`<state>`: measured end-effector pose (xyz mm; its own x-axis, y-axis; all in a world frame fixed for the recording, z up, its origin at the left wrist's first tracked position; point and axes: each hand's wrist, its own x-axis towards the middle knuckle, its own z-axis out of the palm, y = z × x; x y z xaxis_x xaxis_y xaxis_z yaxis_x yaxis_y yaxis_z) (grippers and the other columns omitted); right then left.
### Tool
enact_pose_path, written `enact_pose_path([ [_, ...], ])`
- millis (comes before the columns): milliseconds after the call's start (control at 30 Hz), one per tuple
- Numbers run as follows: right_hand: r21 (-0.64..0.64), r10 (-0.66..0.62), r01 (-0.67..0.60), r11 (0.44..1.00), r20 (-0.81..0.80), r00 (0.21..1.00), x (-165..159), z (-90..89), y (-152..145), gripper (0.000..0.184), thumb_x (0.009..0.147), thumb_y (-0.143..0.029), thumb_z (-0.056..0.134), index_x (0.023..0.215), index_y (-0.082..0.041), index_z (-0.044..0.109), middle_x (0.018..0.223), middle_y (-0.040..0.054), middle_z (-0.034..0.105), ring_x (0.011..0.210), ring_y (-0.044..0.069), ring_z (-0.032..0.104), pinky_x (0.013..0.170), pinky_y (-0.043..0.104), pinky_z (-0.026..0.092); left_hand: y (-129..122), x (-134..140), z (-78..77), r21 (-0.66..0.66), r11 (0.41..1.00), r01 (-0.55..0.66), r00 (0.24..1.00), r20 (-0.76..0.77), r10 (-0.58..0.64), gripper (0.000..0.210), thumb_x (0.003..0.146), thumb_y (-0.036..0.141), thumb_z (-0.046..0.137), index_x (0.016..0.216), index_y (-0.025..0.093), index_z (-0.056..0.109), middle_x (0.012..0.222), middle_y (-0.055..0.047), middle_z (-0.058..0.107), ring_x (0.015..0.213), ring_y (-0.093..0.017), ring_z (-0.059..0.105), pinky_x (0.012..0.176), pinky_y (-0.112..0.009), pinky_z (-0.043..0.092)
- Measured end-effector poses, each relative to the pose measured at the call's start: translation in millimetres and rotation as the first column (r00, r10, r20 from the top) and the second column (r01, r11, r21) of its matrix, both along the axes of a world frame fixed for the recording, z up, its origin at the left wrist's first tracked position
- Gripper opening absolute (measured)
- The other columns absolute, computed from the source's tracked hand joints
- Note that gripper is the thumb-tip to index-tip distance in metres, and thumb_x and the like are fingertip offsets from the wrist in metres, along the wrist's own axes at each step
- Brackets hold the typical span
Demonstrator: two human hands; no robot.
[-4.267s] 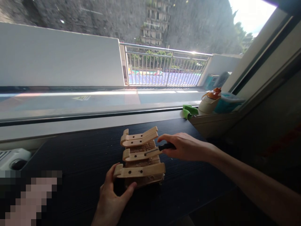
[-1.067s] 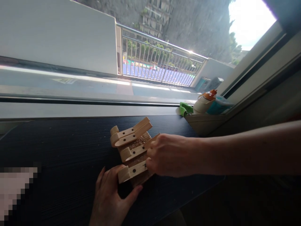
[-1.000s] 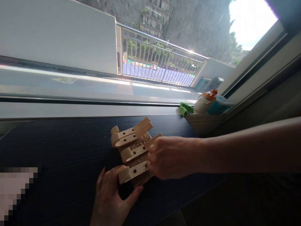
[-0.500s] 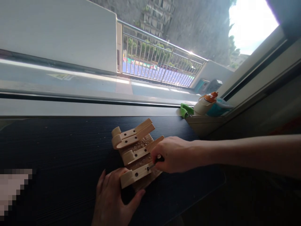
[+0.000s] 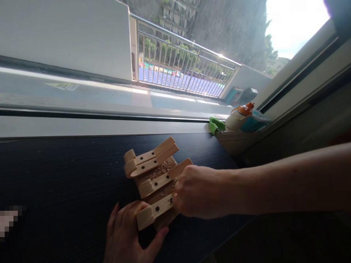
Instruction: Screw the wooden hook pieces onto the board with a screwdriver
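Observation:
A brown wooden board [image 5: 164, 220] lies on the dark table, with several pale wooden strips across it, each with a rounded block at its left end and dark round holes or screw heads. My left hand [image 5: 124, 233] grips the near left corner, fingers behind the nearest pale strip [image 5: 163, 206] and thumb along the board's front edge. Over that strip's right end my right hand [image 5: 196, 191] is closed in a fist. The thin metal tool in it is now hidden behind the fingers. Wood crumbs [image 5: 163, 168] are scattered between the strips.
The dark table [image 5: 68, 179] runs up to a window sill. A green cloth [image 5: 216, 125] and a white bottle with an orange top [image 5: 238, 116] stand at the sill's right end. Beyond the glass is a metal railing [image 5: 186, 60]. A blurred-out patch sits at the left edge.
My right fist has turned and come down slightly, so the tool shaft seen before is covered. My left hand keeps its grip. The whole view has shifted a little.

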<state>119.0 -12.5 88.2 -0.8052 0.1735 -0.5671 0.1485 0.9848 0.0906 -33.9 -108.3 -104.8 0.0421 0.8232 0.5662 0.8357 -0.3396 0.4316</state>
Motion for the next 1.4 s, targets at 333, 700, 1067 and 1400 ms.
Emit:
enact_pose_path([
  [333,-0.203,-0.669,0.68,0.705,0.129,0.732,-5.5,0.3,23.1,0.024,0.073,-0.027,0.058,0.092,-0.019,0.072,0.083,0.0034,0.07,0.073,0.016,0.063,0.06,0.023,0.042,0.6,3.4,3.3,0.017,1.0,-0.019,0.999,0.037,0.019,0.049,0.07,0.046,0.065,0.109,0.024,0.046,0.096,-0.006,0.066,0.092,-0.026,0.062,0.099,-0.05,0.035],
  [700,-0.095,-0.16,0.156,0.983,-0.036,0.986,4.7,29.0,1.1,0.011,0.084,-0.013,0.052,0.085,-0.014,0.064,0.078,0.004,0.066,0.065,0.015,0.06,0.048,0.027,0.03,-2.7,2.0,4.6,-0.003,1.0,-0.025,0.999,0.019,0.025,0.05,0.071,0.047,0.065,0.111,0.023,0.046,0.099,-0.005,0.066,0.094,-0.025,0.063,0.1,-0.049,0.035],
  [1067,-0.091,-0.243,0.23,0.969,-0.172,0.955,26.9,-1.1,10.3,0.017,0.086,-0.018,0.051,0.082,-0.016,0.067,0.069,0.0026,0.064,0.056,0.011,0.051,0.049,0.028,0.025,-2.1,2.7,8.1,-0.009,1.0,0.004,1.0,0.023,-0.004,0.049,0.07,0.044,0.065,0.109,0.023,0.045,0.097,-0.005,0.065,0.093,-0.025,0.061,0.1,-0.05,0.033],
  [1400,-0.093,-0.612,0.607,0.79,-0.192,0.767,17.7,8.4,0.1,0.017,0.079,-0.028,0.055,0.084,-0.02,0.069,0.07,0.0021,0.065,0.061,0.014,0.056,0.052,0.025,0.028,-6.0,6.9,13.1,-0.075,0.997,-0.024,0.996,0.079,0.03,0.048,0.071,0.04,0.066,0.11,0.022,0.045,0.1,-0.005,0.062,0.098,-0.024,0.059,0.101,-0.054,0.034],
])
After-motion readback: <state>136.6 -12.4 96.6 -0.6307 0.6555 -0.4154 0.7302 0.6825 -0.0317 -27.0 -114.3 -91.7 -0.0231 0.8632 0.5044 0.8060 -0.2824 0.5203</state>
